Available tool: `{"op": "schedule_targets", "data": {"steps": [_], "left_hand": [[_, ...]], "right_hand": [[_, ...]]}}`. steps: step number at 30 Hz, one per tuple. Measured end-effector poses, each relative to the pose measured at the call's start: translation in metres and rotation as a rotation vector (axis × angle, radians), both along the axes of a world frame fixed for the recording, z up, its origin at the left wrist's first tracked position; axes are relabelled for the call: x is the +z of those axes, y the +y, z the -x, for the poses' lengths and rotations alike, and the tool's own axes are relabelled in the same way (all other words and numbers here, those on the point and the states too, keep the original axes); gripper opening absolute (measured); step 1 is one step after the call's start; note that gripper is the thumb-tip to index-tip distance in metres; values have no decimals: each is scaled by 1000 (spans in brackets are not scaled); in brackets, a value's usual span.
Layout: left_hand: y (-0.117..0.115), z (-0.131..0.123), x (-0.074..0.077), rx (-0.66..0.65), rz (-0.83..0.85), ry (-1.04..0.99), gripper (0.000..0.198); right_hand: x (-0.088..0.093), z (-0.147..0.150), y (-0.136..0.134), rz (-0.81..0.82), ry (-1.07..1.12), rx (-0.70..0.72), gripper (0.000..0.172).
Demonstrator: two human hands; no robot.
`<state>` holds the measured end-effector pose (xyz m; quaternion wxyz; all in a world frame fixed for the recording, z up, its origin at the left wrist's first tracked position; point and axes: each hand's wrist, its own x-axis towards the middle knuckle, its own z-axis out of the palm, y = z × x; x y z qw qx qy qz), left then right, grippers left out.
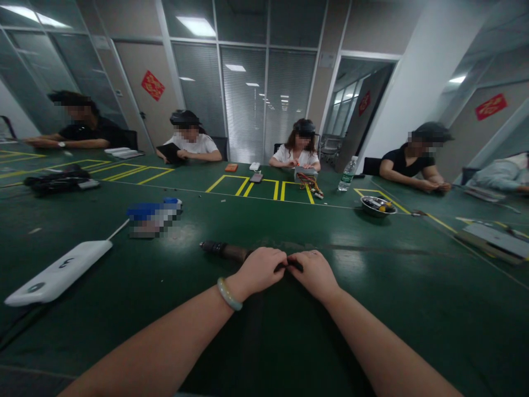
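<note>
My left hand point(262, 268), a pale green bangle point(229, 294) on its wrist, reaches to the middle of the green table with fingers curled. My right hand point(314, 274) meets it there, its fingers also bent inward, and the fingertips of both touch or nearly touch. Whatever lies between the fingers is hidden by the hands. A dark tool with a ridged chuck point(219, 248), like a power drill, lies on its side with the chuck pointing left. Its rear part disappears behind my left hand, so I cannot tell whether that hand grips it.
A white power bank point(61, 273) with a cable and a partly blurred blue-and-white item point(155, 215) lie to the left. Black cables point(53, 181) are farther off. Across the table point(185, 342) stand a water bottle point(347, 174) and a metal bowl point(377, 207) of parts. Several people sit opposite.
</note>
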<state>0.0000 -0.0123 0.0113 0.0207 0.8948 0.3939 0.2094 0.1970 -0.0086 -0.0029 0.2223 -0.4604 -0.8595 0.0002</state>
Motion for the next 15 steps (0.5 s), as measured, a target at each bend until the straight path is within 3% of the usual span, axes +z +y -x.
{"op": "schedule_targets", "data": {"steps": [15], "left_hand": [[-4,3,6,7,-17,39,9]], "right_hand": [[-3,2,-3,-88,-188,68,16]]}}
